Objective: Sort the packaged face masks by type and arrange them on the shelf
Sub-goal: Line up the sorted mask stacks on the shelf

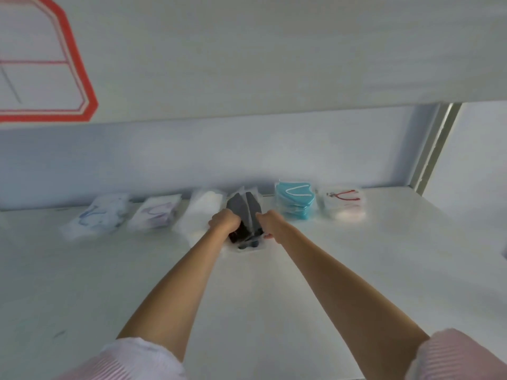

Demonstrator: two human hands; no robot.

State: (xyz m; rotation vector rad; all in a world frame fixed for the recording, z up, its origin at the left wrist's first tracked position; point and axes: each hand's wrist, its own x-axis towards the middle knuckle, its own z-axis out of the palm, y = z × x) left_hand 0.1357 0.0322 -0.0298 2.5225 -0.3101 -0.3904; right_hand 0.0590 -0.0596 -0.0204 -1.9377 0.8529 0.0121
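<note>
With the left hand [223, 221] and right hand [267, 219] each clamped on a side of the clear-wrapped stack of dark grey folded masks [245, 212], square its edges, then slide it far into the gap between the white-mask stack [203, 208] at left and the turquoise-mask stack [295, 201] at right on the white shelf [356, 256].

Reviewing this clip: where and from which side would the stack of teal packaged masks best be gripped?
Grip the teal mask stack by its two long flanks, coming from the front edge of the shelf. The narrow gaps to the black masks and the red-strapped pack probably just admit fingers.
</note>
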